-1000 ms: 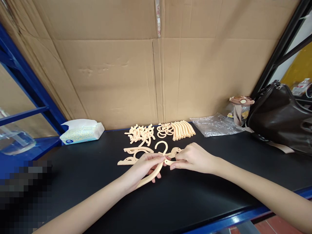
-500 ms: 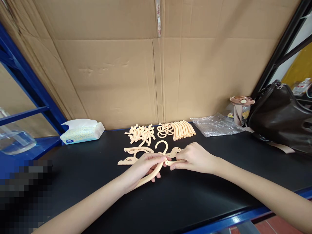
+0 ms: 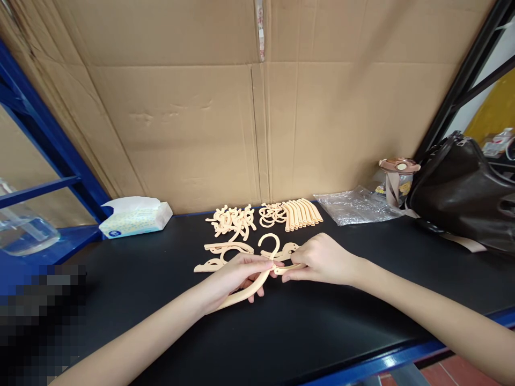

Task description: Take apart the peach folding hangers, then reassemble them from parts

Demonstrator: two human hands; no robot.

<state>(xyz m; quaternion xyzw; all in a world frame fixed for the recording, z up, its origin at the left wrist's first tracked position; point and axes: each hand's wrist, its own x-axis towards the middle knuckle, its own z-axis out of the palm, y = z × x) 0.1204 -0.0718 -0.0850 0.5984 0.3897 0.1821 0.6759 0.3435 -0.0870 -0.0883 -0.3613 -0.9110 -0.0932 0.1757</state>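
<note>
Cream plastic parts of a clothes hanger are in both hands over the table's middle. My left hand (image 3: 244, 267) is closed around a curved hanger arm (image 3: 245, 294) at its inner end, with the thumb by the base of an upright hook (image 3: 277, 242). Pinched in my right hand (image 3: 324, 261) is a second hanger arm (image 3: 286, 269); its holed end meets the hook base beside my left fingertips. Whether the pieces are locked together I cannot tell. Flat hanger pieces (image 3: 210, 266) lie just behind my left hand, and another flat piece (image 3: 290, 249) behind the right.
At the back of the black table (image 3: 257, 348) lie a heap of small hooks (image 3: 235, 220), some thin curved parts (image 3: 272, 214) and a row of hanger arms (image 3: 303, 213). A tissue pack (image 3: 135, 219) is left; a plastic bag (image 3: 354, 206), bottle (image 3: 398, 182) and dark handbag (image 3: 470, 193) are right.
The hook and the joint have shifted slightly right and down. The left arm piece is tilted a little flatter, and the right piece has turned slightly. Both hands keep their hold.
</note>
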